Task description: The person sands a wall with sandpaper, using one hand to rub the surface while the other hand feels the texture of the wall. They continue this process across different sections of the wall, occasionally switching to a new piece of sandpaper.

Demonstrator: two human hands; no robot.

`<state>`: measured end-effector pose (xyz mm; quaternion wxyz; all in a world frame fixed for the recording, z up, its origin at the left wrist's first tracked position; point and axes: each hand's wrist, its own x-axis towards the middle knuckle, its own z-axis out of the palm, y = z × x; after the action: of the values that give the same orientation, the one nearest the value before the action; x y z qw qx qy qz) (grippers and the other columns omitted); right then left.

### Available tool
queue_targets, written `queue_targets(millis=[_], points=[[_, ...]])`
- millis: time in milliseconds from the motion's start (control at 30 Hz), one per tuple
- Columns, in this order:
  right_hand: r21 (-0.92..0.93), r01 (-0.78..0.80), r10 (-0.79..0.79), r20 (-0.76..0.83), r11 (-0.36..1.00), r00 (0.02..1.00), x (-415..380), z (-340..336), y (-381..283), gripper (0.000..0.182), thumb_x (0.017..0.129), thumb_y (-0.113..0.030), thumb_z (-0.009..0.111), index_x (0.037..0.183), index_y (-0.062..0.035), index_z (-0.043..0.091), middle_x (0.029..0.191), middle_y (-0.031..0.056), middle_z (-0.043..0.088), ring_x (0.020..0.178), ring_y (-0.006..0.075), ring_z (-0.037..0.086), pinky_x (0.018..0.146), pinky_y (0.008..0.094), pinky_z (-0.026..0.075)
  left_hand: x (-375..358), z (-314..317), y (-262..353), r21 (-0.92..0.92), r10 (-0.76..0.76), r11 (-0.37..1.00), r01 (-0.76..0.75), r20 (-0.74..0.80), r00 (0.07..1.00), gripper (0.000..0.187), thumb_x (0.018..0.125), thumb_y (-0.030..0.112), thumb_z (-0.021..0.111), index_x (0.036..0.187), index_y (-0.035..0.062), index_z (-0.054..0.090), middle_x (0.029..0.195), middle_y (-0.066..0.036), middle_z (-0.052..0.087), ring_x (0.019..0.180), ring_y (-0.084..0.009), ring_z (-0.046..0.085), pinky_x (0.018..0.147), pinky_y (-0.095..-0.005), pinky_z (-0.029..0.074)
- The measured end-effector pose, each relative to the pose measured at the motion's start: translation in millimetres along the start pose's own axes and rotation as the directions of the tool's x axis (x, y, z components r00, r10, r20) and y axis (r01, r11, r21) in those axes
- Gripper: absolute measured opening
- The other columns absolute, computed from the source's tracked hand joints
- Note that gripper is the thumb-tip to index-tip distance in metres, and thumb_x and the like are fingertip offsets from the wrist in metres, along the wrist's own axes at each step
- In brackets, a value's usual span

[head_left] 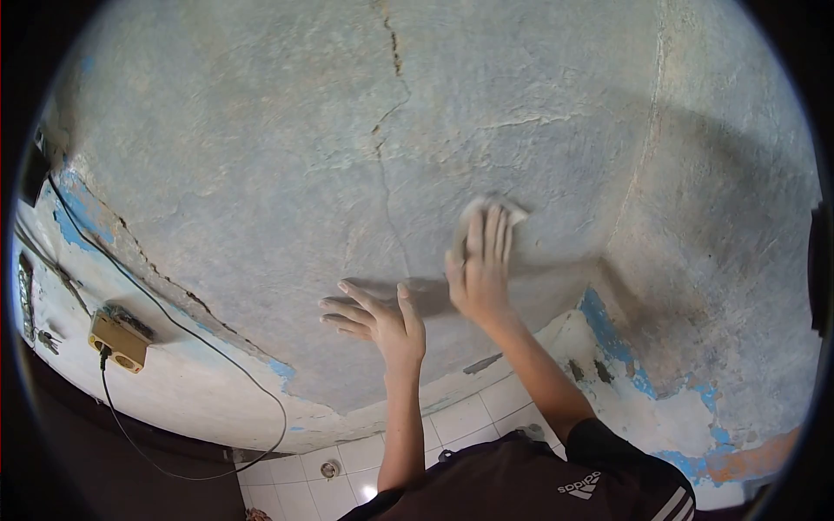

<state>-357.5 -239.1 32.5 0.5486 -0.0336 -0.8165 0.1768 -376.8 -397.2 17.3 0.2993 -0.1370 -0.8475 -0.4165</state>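
My right hand (482,269) presses a pale, folded sheet (519,214) flat against the grey, rough wall (261,130), its fingers pointing up and slightly blurred. The sheet shows around the fingertips; its material is hard to make out. Lower and to the left, my left hand (382,321) is spread with fingers apart and holds nothing. It is at the wall surface, below the thin crack (395,52) that runs down from the top. Whether its palm touches the wall cannot be seen.
A yellow socket box (118,340) with a plugged-in black cable (213,346) is on the wall at left. Blue paint patches (605,326) show near the corner at right. White tiles (460,418) lie below, with a small round object (330,469) on them.
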Motion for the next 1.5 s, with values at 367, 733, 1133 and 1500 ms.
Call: queue_targets(millis=[367,733,1133,1500], points=[[-0.016,0.111,-0.101,0.310,0.994,0.945,-41,-27,99,0.066,0.101,-0.033,0.048,0.154,0.0025,0.033,0.155,0.0363,0.030,0.144,0.0539,0.028,0.117,0.0636,0.018,-21,59,64,0.005,0.066,0.998,-0.066,-0.062,0.996,0.094,0.102,0.044,0.054,0.161,0.0034,-0.006,0.155,-0.041,-0.025,0.141,-0.0626,-0.025,0.108,-0.0759,-0.008],[0.041,0.124,-0.126,0.045,0.991,0.991,13,-75,166,0.067,0.102,-0.030,0.046,0.157,0.0013,0.025,0.157,0.0362,0.028,0.145,0.0533,0.028,0.119,0.0614,0.016,-42,105,126,-0.118,-0.116,0.987,0.108,-0.062,0.991,0.089,0.103,0.049,0.052,0.163,0.0096,-0.002,0.160,-0.034,-0.023,0.146,-0.0571,-0.021,0.112,-0.0743,-0.002],[0.064,0.056,-0.053,-0.047,0.996,0.997,59,-89,186,0.068,0.103,-0.034,0.047,0.156,0.0033,0.027,0.154,0.0398,0.029,0.143,0.0575,0.028,0.117,0.0658,0.017,-46,126,136,-0.047,-0.138,0.990,0.136,-0.037,0.990,0.091,0.103,0.052,0.048,0.162,0.0097,-0.006,0.159,-0.035,-0.025,0.145,-0.0577,-0.023,0.111,-0.0750,-0.002],[0.139,0.147,-0.162,0.098,0.979,0.982,48,-79,144,0.067,0.104,-0.034,0.044,0.156,0.0033,0.026,0.157,0.0390,0.022,0.147,0.0571,0.019,0.118,0.0652,0.015,-53,106,127,0.132,-0.069,0.989,0.073,-0.036,0.997,0.084,0.103,0.048,0.053,0.163,0.0118,0.006,0.163,-0.031,-0.014,0.150,-0.0537,-0.011,0.117,-0.0671,0.002]])
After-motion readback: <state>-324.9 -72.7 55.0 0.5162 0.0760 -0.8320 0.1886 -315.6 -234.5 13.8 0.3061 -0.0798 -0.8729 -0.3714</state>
